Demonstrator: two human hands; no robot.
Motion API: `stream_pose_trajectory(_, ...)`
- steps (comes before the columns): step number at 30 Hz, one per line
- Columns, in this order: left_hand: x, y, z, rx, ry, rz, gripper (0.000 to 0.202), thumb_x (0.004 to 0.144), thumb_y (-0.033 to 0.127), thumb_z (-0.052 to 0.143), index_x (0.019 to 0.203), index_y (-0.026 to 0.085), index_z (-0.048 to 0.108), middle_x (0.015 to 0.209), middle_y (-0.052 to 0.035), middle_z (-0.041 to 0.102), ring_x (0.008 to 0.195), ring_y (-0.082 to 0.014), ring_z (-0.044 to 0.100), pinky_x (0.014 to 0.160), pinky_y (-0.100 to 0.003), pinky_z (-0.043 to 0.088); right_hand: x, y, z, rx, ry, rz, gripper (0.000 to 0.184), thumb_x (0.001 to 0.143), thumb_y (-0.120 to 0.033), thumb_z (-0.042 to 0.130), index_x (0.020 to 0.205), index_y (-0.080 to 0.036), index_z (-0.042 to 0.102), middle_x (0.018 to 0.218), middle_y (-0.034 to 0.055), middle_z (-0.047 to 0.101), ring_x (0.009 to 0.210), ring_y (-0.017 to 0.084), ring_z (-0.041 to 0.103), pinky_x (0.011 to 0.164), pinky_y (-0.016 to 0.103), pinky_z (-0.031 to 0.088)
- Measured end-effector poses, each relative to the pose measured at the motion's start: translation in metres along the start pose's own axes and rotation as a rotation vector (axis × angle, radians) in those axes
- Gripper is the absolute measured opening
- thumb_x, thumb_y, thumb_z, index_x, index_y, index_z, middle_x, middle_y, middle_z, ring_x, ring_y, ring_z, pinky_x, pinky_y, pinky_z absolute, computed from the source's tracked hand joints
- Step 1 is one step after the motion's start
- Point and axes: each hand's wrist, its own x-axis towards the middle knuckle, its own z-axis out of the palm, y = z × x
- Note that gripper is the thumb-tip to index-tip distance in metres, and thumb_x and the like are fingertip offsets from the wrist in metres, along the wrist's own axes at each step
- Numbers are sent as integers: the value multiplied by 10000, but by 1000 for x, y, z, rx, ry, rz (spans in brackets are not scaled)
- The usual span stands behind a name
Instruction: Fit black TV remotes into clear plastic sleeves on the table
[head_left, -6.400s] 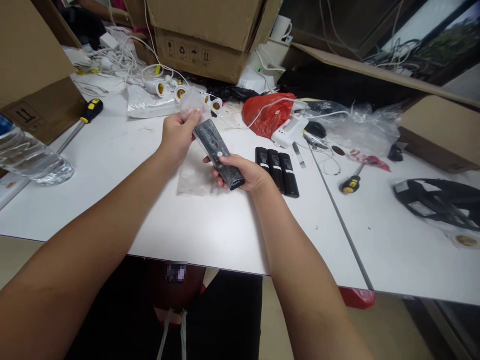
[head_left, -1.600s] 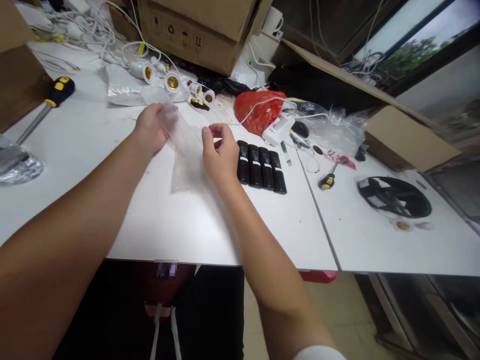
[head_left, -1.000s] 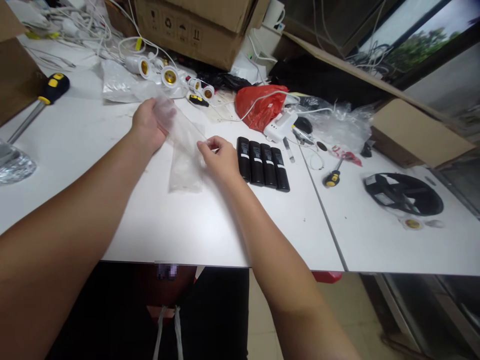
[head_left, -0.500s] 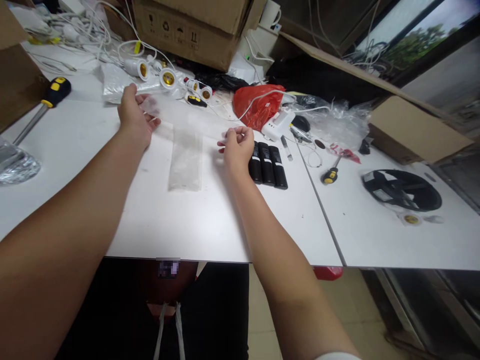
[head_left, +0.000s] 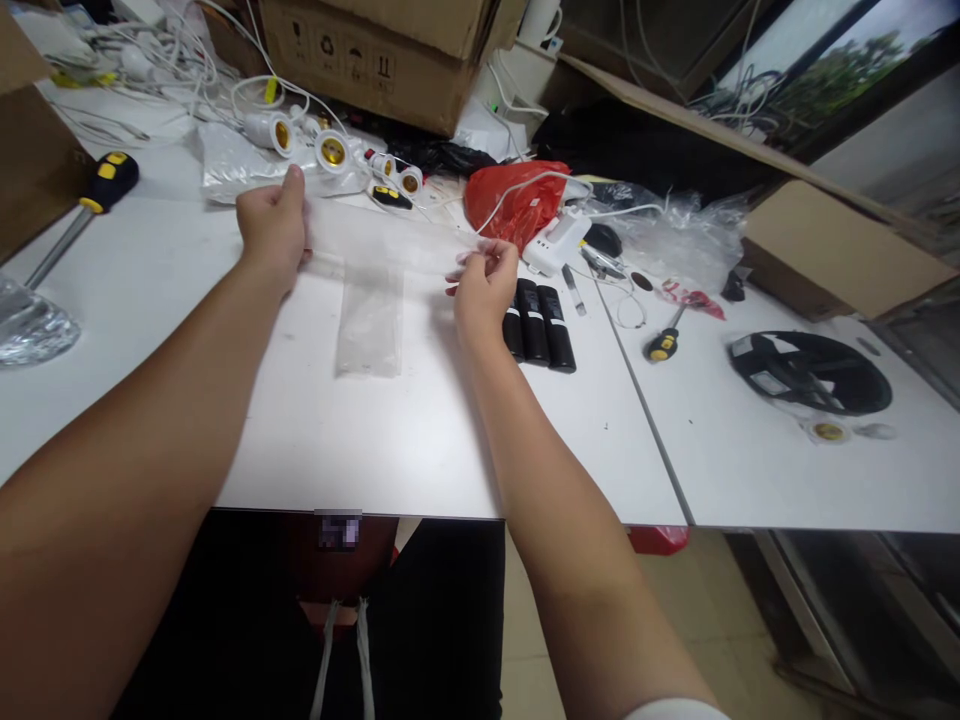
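Note:
My left hand (head_left: 274, 228) and my right hand (head_left: 484, 285) each pinch one end of a clear plastic bag (head_left: 382, 243), stretched flat between them above the white table (head_left: 360, 440). A second clear bag (head_left: 369, 320) lies flat on the table under it. Several black remote controls (head_left: 540, 322) lie side by side just right of my right hand, which partly hides the leftmost one.
Behind are lamp sockets with white cables (head_left: 330, 152), a red bag (head_left: 517, 200), a white device (head_left: 559, 240), cardboard boxes (head_left: 397, 50) and crumpled clear plastic (head_left: 675, 240). Screwdrivers lie at left (head_left: 90, 200) and right (head_left: 664, 340). A water bottle (head_left: 30, 320) and a black reel (head_left: 814, 372) sit at the sides.
The remote I held earlier now lies with the others. My hands have moved apart, pulling the empty clear bag out flat between them.

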Motion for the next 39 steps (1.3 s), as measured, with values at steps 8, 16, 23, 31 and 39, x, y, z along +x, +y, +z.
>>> stream_pose_trajectory(8,2,-9,-7,370,25,357,648,1022,485,573,512,190,304,537,35,181,546,-84,207,524,-305,148,-3,-8,-6,187,267,92,239,1009,-277,342,1192,-255,494,1127,87,643,1040,214,667,871,413,552)
stream_pose_trajectory(16,14,-16,-7,419,152,546,613,1018,451,501,528,210,224,587,41,199,584,-70,196,561,-333,133,-1,-9,-1,608,292,277,160,969,-388,513,1027,-246,468,890,1,606,628,107,606,590,248,513)
stream_pose_trajectory(23,11,-13,-4,370,117,529,586,984,464,541,495,210,342,539,54,271,550,-59,276,557,-289,234,-4,-13,-5,500,222,297,412,986,-638,438,905,-237,487,693,-27,480,559,118,534,530,243,474)
stream_pose_trajectory(31,8,-11,-5,411,70,439,527,1007,510,479,586,194,499,556,62,463,551,-41,420,575,-241,376,-1,-15,-16,535,132,329,365,995,-562,489,835,-235,454,706,-14,446,665,147,569,545,243,442)
stream_pose_trajectory(39,31,-23,-10,489,171,356,409,929,478,601,651,183,554,584,66,479,558,-63,441,571,-279,385,-2,-11,-11,475,214,310,323,1004,-495,483,816,-240,418,725,-9,444,709,159,574,576,259,448)
